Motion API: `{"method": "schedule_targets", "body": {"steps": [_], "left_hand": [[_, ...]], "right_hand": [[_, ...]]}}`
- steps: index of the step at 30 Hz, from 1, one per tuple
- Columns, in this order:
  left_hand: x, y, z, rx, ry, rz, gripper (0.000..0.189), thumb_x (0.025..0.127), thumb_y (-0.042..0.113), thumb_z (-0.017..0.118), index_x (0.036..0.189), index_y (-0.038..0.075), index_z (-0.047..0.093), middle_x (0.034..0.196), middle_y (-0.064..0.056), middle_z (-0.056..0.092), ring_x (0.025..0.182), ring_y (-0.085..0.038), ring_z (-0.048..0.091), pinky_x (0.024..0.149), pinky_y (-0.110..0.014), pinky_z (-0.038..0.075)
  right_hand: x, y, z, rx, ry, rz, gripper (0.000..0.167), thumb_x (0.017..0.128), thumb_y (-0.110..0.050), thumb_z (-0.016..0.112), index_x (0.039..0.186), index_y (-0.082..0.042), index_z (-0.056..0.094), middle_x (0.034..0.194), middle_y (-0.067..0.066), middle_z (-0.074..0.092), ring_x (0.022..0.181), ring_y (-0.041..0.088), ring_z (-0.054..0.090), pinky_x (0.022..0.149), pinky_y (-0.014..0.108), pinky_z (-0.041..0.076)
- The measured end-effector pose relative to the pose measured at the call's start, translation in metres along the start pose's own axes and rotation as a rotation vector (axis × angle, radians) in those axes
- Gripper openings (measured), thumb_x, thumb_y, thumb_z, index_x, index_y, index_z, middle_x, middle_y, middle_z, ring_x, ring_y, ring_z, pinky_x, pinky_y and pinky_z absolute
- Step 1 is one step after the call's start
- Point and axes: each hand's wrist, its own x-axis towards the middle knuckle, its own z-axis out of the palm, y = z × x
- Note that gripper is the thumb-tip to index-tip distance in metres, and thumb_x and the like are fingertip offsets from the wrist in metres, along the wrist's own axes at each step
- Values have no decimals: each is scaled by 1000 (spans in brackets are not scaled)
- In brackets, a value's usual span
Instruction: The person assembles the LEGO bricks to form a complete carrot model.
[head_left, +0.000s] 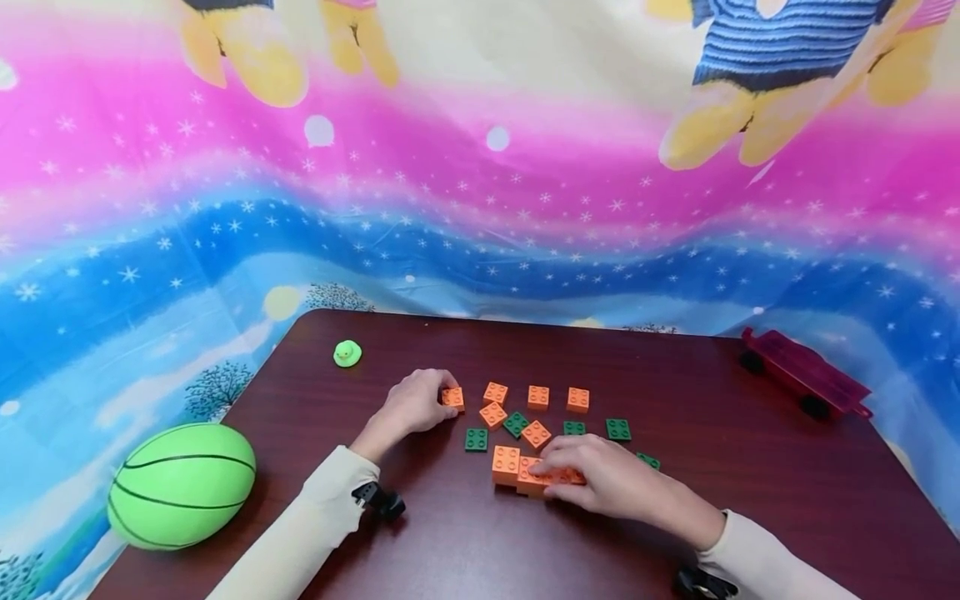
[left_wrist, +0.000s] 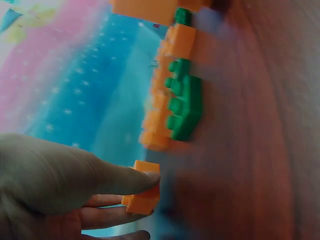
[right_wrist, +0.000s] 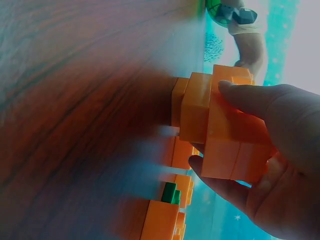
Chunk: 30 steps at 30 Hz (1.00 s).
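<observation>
My left hand pinches a single orange toy brick between thumb and fingers, at the left end of the loose bricks. In the left wrist view that orange brick shows at the thumb tip. My right hand grips a joined block of several orange bricks, thumb on the near side and fingers over the far side. The right wrist view shows this stepped orange block between thumb and fingers. Part of the block is hidden under the hand.
Several loose orange bricks and green bricks lie beyond and between the hands. A green ball sits at the table's left edge, a small green duck at the back left. A dark red toy cart stands at the back right.
</observation>
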Motion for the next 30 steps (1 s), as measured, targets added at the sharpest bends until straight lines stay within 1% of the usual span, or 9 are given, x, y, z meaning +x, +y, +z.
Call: {"method": "schedule_targets", "body": {"steps": [1, 3, 7, 9, 13, 17, 20, 23, 30], "left_hand": [[-1, 1, -3, -22, 14, 6, 29, 87, 29, 83, 112, 18, 72, 99, -1, 70, 87, -19, 61, 77, -41, 51], [-5, 4, -9, -78, 48, 42, 34, 89, 29, 81, 118, 15, 71, 102, -2, 71, 90, -19, 63, 80, -41, 52], [-15, 19, -20, -206, 65, 158, 42, 93, 28, 77, 130, 10, 68, 115, -6, 73, 99, -19, 66, 89, -40, 55], [-21, 27, -25, -273, 38, 218, 41, 94, 25, 76, 131, 9, 68, 114, -5, 74, 98, -17, 68, 87, -37, 57], [-32, 42, -29, -409, -60, 324, 37, 94, 22, 76, 129, 11, 69, 107, -3, 74, 91, -12, 71, 81, -29, 60], [-41, 53, -26, -472, -148, 397, 39, 94, 24, 77, 130, 12, 69, 110, -1, 75, 94, -9, 71, 83, -26, 59], [-47, 62, -19, -444, -174, 431, 40, 92, 24, 79, 130, 14, 70, 112, 1, 75, 95, -8, 71, 84, -24, 59], [-52, 70, -9, -393, -183, 471, 38, 90, 22, 81, 126, 13, 73, 111, 0, 77, 93, -6, 71, 82, -24, 59], [-60, 79, 4, -270, -217, 506, 37, 89, 22, 82, 124, 12, 75, 114, 1, 78, 90, 0, 67, 80, -19, 55]], "right_hand": [[0, 0, 0, -9, 2, 1, 22, 97, -27, 73, 119, -27, 76, 113, -10, 72, 99, 2, 67, 82, 24, 58], [-1, 0, 0, -27, 9, 3, 22, 97, -29, 72, 118, -28, 75, 113, -11, 72, 99, 1, 68, 81, 24, 58], [-2, -1, 1, -37, 8, 2, 25, 98, -33, 70, 123, -30, 74, 116, -12, 73, 102, 2, 68, 82, 26, 58], [-2, -1, 0, -39, 7, -4, 28, 99, -35, 69, 126, -31, 73, 118, -12, 72, 104, 3, 68, 83, 28, 58], [-3, 0, -1, -40, 14, 5, 33, 97, -36, 72, 130, -30, 70, 122, -12, 72, 108, 4, 68, 86, 31, 58], [-3, 1, -2, -54, 41, 56, 37, 93, -36, 76, 128, -25, 71, 121, -10, 74, 104, 3, 69, 85, 29, 59], [-3, 3, -2, -54, 56, 80, 35, 92, -37, 77, 123, -21, 73, 116, -7, 76, 96, 0, 69, 80, 25, 57], [-3, 5, -1, -49, 71, 70, 31, 92, -36, 78, 117, -18, 76, 110, -5, 78, 93, 0, 68, 76, 23, 56], [-2, 5, -1, -23, 74, 59, 26, 90, -32, 80, 111, -17, 78, 104, -6, 78, 90, -1, 67, 74, 21, 54]]}}
